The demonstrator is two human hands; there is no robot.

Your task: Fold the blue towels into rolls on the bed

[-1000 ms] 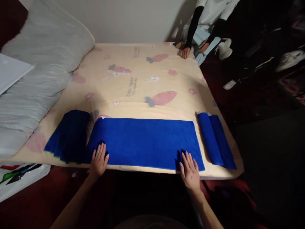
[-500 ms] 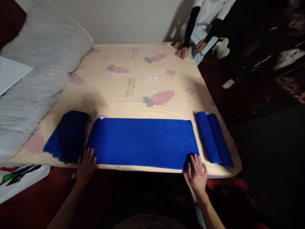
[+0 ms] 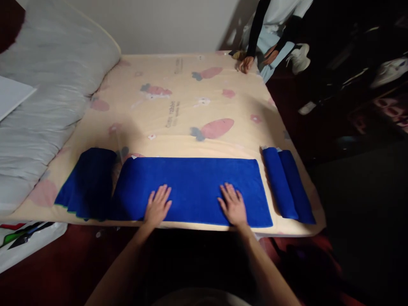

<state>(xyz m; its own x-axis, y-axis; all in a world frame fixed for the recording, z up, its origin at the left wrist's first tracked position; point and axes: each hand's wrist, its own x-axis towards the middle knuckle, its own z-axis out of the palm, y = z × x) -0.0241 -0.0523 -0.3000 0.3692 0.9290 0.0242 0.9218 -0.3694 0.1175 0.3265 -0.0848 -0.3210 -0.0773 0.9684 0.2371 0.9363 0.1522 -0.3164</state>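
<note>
A blue towel point(image 3: 194, 182) lies spread out along the near edge of the bed, its long side running left to right. My left hand point(image 3: 158, 205) rests flat on its left-centre part, fingers spread. On its right-centre part lies my right hand point(image 3: 233, 204), palm down with the fingers apart. Two rolled blue towels point(image 3: 288, 185) sit side by side just beyond the towel's right end. To the left, a stack of folded blue towels point(image 3: 87, 182) lies in shadow, against or very near the spread towel's left end.
The bed sheet point(image 3: 242, 140) is cream with carrot and rabbit prints. A grey quilt point(image 3: 63, 63) with a white board point(image 3: 12, 97) on it covers the left side. Another person's hand point(image 3: 246, 64) touches the far right corner. A white bag point(image 3: 35, 242) lies below the left edge.
Both hands have moved inward from the towel's near corners onto its middle. The view has shifted slightly. The towels stay where they were.
</note>
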